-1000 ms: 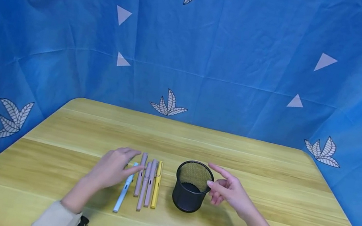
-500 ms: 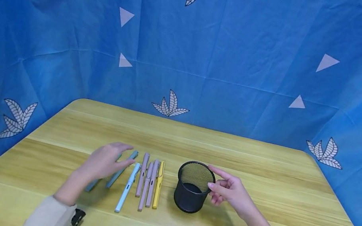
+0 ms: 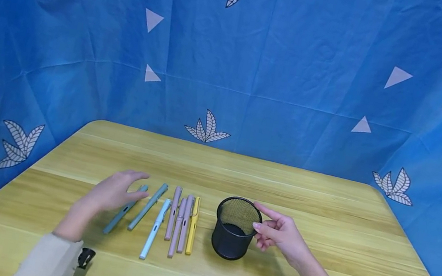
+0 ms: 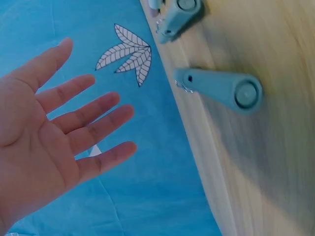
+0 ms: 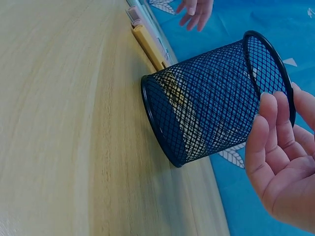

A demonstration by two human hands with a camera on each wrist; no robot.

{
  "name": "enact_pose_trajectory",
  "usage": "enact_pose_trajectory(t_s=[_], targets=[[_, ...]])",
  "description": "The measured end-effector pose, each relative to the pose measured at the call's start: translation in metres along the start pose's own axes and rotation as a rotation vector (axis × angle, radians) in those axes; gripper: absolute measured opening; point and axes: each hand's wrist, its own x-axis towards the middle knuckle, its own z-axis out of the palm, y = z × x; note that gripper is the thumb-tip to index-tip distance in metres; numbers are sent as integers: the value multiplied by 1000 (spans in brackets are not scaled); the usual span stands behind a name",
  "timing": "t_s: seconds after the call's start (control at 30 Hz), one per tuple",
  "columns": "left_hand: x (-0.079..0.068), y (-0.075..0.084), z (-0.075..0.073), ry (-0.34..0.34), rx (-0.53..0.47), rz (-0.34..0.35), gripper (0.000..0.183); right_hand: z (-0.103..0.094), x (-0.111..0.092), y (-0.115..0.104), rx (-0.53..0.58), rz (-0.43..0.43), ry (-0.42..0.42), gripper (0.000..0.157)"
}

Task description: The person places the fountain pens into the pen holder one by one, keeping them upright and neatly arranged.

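Observation:
My left hand hovers over the left end of a row of capped pens, its fingers spread and holding nothing. Nearest to it lie a teal pen and a second teal pen, both slanted. A light blue pen, several mauve pens and a yellow pen continue rightward. Upright beside them stands a black mesh pen holder with nothing visible inside. My right hand holds its rim at the right side between thumb and index finger; the right wrist view shows the other fingers curled near the rim.
Everything stands on a wood-grain table with rounded far corners. A blue cloth with leaf and triangle prints hangs behind and along the sides. Each wrist carries a black strap device.
My left hand has moved left, away from the mauve and light blue pens, uncovering both teal pens. My right hand and the pen holder stay in place.

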Motion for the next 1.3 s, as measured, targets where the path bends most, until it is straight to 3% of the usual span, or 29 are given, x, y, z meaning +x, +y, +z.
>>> enact_pose_trajectory(t_s=[0.3, 0.8, 1.13, 1.3], targets=[[3, -11, -7, -159, -71, -29, 54, 1, 0, 1, 16, 18, 24, 62], [11, -34, -8, -264, -197, -48, 59, 1, -1, 2, 13, 33, 32, 63], [18, -42, -1, -407, -332, -199, 69, 1, -2, 1, 5, 39, 44, 66], [21, -45, 1, -475, -376, -235, 72, 2, -2, -1, 9, 38, 43, 66]])
